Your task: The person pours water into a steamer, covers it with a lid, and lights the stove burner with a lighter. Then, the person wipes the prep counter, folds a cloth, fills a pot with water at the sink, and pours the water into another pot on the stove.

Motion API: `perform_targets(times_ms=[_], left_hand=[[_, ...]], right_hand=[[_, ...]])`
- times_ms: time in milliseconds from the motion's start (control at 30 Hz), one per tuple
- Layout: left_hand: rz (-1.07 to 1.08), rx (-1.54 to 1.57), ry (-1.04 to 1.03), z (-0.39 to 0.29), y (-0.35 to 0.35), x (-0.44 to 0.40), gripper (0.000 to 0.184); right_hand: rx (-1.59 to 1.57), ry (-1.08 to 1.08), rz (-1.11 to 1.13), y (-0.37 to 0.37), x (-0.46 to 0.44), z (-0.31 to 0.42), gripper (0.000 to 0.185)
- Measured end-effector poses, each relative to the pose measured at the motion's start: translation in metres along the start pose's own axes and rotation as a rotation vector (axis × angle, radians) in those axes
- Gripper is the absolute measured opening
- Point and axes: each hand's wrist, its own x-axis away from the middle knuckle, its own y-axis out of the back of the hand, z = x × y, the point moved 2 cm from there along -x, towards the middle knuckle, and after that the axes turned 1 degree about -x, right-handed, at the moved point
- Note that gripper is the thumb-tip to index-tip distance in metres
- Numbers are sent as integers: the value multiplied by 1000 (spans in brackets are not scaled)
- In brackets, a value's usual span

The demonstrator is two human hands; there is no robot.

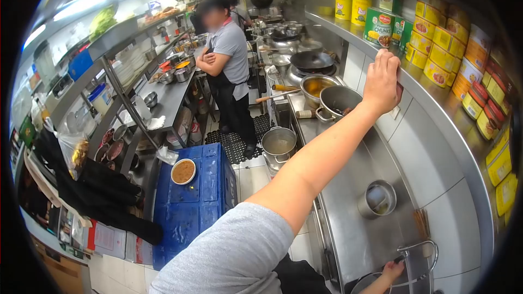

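My left arm stretches across the view, and my left hand [383,80] is closed at the front edge of the metal shelf [422,88]. A dark reddish patch shows by its palm, too small to make out. Just beyond the fingers stand a green can with a "Chunks" label [379,26] and stacked yellow cans [436,43]. At the lower right, my right hand [391,270] is closed on a dark handle [399,259] beside the curved faucet [433,251]. A pot [366,282] lies below it, partly cut off.
A co-worker [226,60] stands in the aisle with folded arms. A blue crate [188,212] bears a bowl of brown food [183,171]. Pots [340,99], a wok [311,61] and a steel container [377,198] line the counter. A pot [279,141] stands low beside the counter.
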Motion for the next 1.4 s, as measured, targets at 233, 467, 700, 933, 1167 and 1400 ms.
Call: perform_targets(times_ms=[233,467,700,933,1167,1400], left_hand=[[51,-16,-17,1,9,-1,54],[79,-52,-12,4,11,0,54],[301,-63,92,25,2,4,47],[186,-99,-85,-22,58,69,77],[797,1106,1278,-280,117,375,14],[1304,653,1454,-438,40,590,60]], right_hand=[[-128,188,216,-39,24,25,48],[213,148,157,-91,68,40,53],[531,106,180,15,209,18,52],[530,385,-213,136,254,107,30],[682,371,-345,227,190,160,34],[605,-65,32,281,104,139,60]])
